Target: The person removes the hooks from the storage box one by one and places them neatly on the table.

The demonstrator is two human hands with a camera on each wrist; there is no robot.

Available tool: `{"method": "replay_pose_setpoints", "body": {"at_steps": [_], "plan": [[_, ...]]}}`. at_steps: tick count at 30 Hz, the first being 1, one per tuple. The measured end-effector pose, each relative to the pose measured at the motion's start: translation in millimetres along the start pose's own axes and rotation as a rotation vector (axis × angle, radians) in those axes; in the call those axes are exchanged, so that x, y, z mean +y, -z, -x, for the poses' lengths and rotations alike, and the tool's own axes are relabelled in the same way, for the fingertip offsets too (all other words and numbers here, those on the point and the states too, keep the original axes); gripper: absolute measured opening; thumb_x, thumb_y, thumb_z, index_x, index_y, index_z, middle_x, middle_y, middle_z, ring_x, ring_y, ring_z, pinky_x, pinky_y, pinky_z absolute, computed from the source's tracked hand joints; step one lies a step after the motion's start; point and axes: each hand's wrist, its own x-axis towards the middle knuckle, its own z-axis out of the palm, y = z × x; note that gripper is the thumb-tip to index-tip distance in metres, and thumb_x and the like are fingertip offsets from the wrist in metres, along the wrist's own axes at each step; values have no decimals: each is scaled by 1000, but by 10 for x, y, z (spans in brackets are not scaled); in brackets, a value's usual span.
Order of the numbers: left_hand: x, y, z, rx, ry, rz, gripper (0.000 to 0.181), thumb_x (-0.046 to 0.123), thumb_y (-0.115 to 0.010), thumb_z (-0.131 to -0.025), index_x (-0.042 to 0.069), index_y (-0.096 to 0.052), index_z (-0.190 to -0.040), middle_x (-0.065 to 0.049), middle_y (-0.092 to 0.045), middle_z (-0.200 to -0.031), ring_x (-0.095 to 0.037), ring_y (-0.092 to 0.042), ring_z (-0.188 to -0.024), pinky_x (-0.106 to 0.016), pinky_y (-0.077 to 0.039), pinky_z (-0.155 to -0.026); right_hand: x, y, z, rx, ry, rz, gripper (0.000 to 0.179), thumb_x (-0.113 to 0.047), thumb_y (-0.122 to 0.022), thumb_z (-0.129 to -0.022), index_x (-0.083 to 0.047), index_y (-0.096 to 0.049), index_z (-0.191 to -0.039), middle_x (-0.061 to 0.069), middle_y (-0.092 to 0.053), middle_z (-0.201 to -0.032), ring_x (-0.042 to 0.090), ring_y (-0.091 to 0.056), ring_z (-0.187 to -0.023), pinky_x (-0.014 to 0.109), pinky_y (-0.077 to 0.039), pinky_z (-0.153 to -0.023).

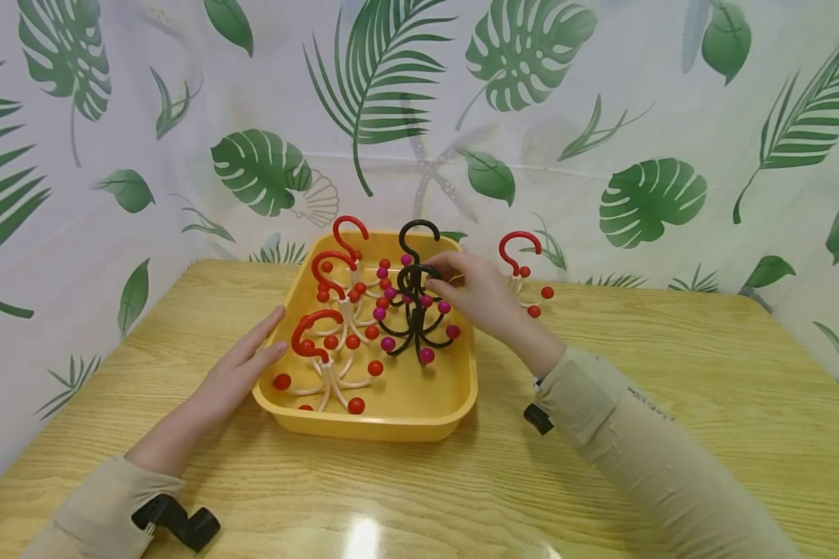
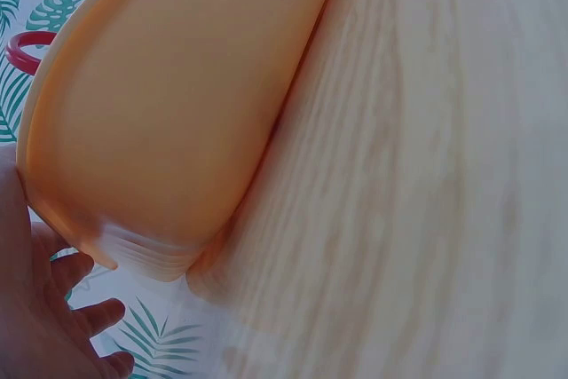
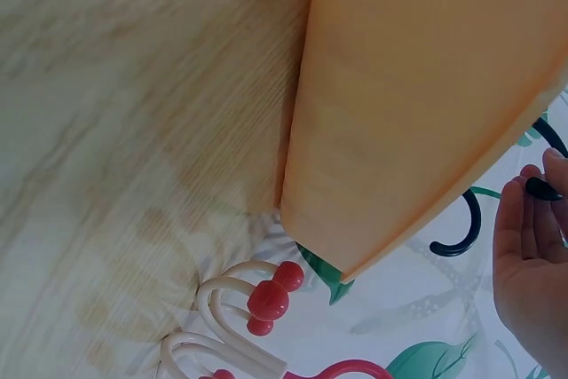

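Observation:
My right hand (image 1: 477,295) pinches the hooked handle of a black scalp massager (image 1: 417,320), whose curved legs end in magenta balls. It stands in a yellow plastic basin (image 1: 372,427). In the right wrist view the tip of that black hook (image 3: 543,189) shows between the fingers. Just behind it stands a second black massager (image 1: 419,225), partly hidden. Along the basin's left side are three massagers with red hooks, white legs and red balls, the nearest red-hooked massager (image 1: 327,373) at the front. My left hand (image 1: 234,365) rests with straight fingers against the basin's left rim.
Another red-hooked massager (image 1: 520,268) stands on the wooden table (image 1: 643,373), right of the basin and behind my right hand. A leaf-printed backdrop (image 1: 531,155) rises at the table's far edge. Black camera mounts (image 1: 176,522) are strapped on both wrists.

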Motion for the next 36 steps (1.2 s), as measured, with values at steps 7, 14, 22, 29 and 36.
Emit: {"method": "replay_pose_setpoints", "body": {"at_steps": [7,14,22,29,36], "plan": [[-4,-2,1,1,13,-5,65,44,-43,-100,21,-16,-155,-5,-12,-159,-32,-7,-144,-60,-11,-111,-6,-16,-7,19,-13,-10,22,-10,-67,-90,-6,-66,-112,7,-68,-104,19,-63,-92,33,-52,-85],[-6,-1,2,1,8,0,65,43,-44,-100,21,-16,-155,-6,-12,-159,-32,-7,-144,-60,-11,-111,-16,-14,3,46,0,-13,21,-9,-67,-90,-5,-66,-110,6,-68,-102,19,-64,-91,33,-53,-84],[-9,1,-4,-3,6,1,65,42,-44,-100,20,-15,-155,-6,-11,-159,-32,-7,-144,-60,-10,-111,-16,-23,1,54,3,-6,19,-10,-67,-90,-6,-67,-109,5,-68,-101,18,-63,-90,31,-52,-84],[-12,-2,-5,-2,5,6,64,40,-44,-101,20,-16,-155,-7,-11,-159,-33,-7,-144,-60,-11,-110,-24,-39,10,78,2,-10,17,-9,-67,-90,-5,-68,-107,6,-68,-99,18,-63,-88,31,-53,-83],[-2,-1,5,-1,13,7,65,42,-44,-100,21,-16,-155,-6,-11,-159,-32,-7,-144,-60,-11,-111,-35,-48,9,96,7,-5,15,-8,-68,-89,-5,-68,-104,7,-68,-97,19,-63,-86,32,-54,-81]]}}
